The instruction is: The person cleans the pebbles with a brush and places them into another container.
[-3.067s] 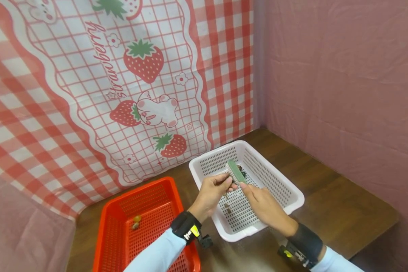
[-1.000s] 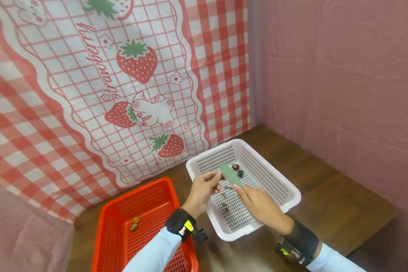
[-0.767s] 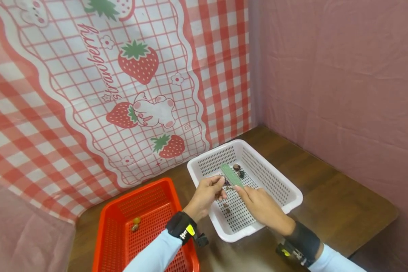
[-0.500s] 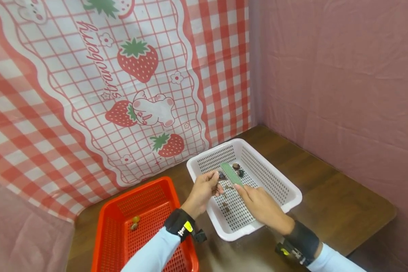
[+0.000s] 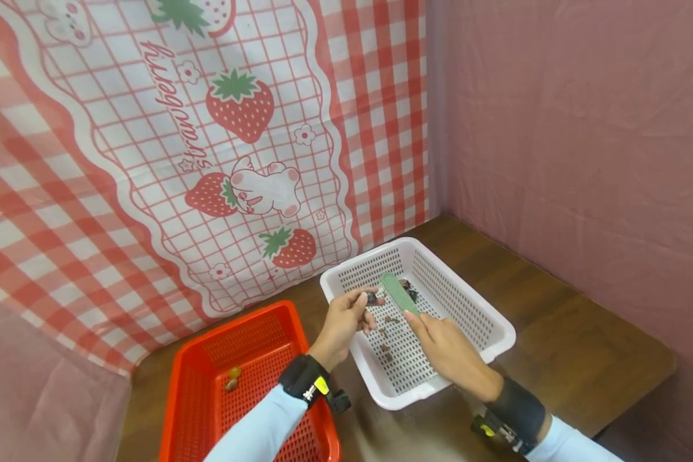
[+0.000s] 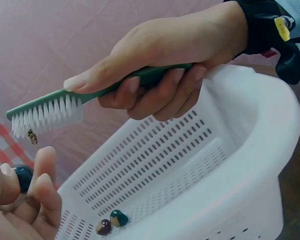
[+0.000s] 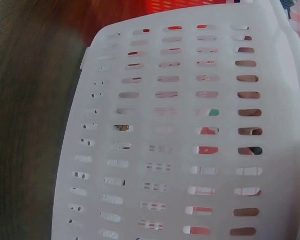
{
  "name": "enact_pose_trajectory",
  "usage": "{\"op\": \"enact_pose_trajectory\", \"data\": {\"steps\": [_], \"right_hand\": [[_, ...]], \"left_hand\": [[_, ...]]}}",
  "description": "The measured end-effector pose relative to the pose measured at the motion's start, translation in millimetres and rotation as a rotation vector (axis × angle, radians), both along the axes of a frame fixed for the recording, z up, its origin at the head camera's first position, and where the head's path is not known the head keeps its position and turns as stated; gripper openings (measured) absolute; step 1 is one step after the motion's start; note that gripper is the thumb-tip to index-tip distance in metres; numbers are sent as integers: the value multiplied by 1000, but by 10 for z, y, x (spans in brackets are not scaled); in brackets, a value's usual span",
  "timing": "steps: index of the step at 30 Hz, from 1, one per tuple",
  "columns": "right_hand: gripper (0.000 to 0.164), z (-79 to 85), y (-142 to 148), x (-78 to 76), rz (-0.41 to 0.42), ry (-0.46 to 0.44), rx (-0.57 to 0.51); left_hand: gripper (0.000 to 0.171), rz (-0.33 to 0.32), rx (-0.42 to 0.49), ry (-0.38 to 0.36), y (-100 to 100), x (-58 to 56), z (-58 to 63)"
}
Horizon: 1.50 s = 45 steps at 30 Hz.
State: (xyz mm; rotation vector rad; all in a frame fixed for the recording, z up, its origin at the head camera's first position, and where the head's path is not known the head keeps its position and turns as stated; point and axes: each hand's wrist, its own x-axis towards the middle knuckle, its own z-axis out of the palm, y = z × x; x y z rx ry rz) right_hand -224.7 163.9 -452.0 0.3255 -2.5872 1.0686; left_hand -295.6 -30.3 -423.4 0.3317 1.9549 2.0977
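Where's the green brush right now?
In the head view, right of centre: the green brush is gripped by the right hand over the white basket, beside the left hand.

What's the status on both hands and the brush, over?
Left hand holds a dark ball. Right hand grips the green brush, bristles downward. Possibly in the way: brown clump by the bristles' tips.

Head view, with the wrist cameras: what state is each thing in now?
Left grip: pinching the dark piece.
Dark piece: held, clear of the bristles.
Right grip: curled round the green brush.
Green brush: held over the white basket, bristles down.
White basket: upright, holding green piece, purple piece, brown bits.
Red basket: upright, holding two small pieces.
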Motion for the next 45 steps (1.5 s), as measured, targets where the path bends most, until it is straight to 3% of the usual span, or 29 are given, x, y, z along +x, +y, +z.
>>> {"op": "enact_pose_trajectory", "data": {"steps": [5,11,17,19,23,26,29,32,35,36,41,42,45], "right_hand": [[38,-12,7,5,-9,10,7],[41,-28,8,13,-30,21,74],[43,-40,2,7,-10,1,95],[44,-46,-1,2,-7,-1,100],[46,-46,-15,-4,-23,-7,85],[46,-30,-35,-16,-7,-11,83],[44,-25,-47,-29,13,-3,90],[43,-33,-35,-22,-11,12,92],[41,-39,-13,-11,-38,24,84],[42,-35,-10,-10,-34,22,82],[42,-17,-23,-29,2,0,79],[42,-15,-24,-30,1,-6,77],[45,-12,-18,-24,-15,-20,74]], "left_hand": [[32,2,-20,18,42,42,-61],[36,-51,-79,33,139,134,-83],[33,103,15,42,137,90,-35],[33,98,4,35,138,96,-40],[38,15,-62,4,160,159,-70],[37,56,-19,-14,162,147,-52],[35,115,5,22,151,113,-33],[32,28,-88,86,183,135,-39],[31,-65,-170,106,231,159,-46],[30,-58,-156,85,238,157,-41],[32,118,-22,35,197,72,20],[32,107,-29,36,187,69,25],[35,-15,-118,52,172,104,12]]}}
